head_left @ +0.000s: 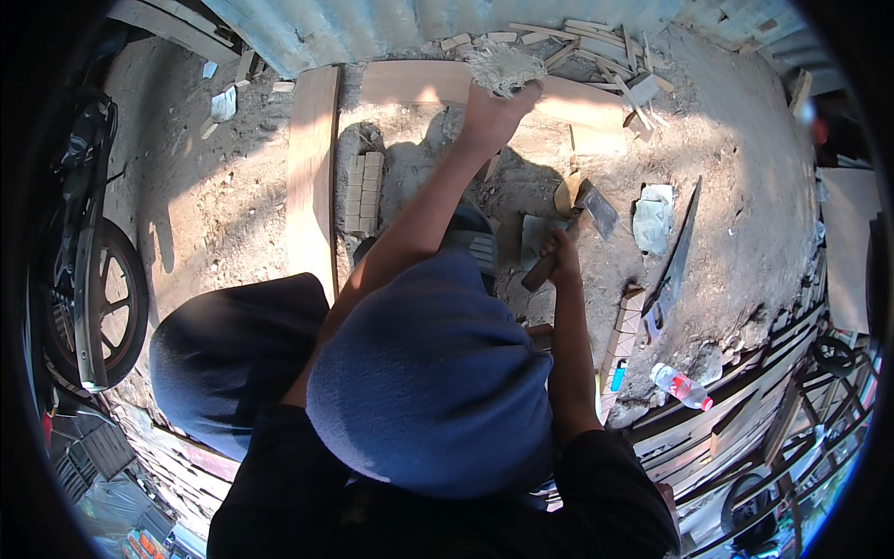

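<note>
I'm watching the left hand [498, 112] pinching a pale fibrous tuft [504, 65] over the far plank [438, 84] while the right hand [562, 256] is gripping the hatchet [579, 224] low by the knee, so I'm judging setup before chopping; the blade needs raising.

The ground [233, 205] is bare, sandy dirt, half in sun, half in shadow. On it lie a long plank [311, 168] and a second plank [428, 82] crosswise at the far end, a block of small wooden pieces [363, 191], scattered offcuts [605, 47], a saw [678, 250], a plastic bottle [680, 386] and a grey rag [652, 219].
</note>
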Motion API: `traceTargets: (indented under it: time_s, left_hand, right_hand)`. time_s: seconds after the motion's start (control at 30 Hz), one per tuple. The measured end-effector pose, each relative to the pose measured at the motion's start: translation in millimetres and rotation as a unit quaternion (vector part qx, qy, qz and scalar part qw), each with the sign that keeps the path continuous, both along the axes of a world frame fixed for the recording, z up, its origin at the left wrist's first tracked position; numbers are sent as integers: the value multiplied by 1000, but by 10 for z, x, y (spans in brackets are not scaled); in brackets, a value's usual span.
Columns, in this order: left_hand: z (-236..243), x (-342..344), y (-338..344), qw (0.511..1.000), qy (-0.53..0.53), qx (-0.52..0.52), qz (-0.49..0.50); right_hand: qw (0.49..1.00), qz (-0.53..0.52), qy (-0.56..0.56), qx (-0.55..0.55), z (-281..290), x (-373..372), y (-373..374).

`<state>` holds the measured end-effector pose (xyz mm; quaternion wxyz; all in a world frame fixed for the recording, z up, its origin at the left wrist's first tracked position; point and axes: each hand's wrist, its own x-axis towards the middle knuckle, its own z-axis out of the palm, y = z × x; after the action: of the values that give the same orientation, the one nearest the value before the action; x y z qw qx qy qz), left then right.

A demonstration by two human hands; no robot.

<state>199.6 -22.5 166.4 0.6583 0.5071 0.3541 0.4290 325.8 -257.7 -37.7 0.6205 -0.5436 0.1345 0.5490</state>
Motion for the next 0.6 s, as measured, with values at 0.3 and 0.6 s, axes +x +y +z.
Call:
traceTargets:
  time_s: [0.3,0.6]
  left_hand:
    - [-31,20,-23,1000,-7,0,-14]
    - [9,32,-48,1000,-1,18,-25]
  right_hand:
    - [1000,-12,-2,-12,-190,72,-90]
    - [1000,-7,-8,-7,-224,72,-93]
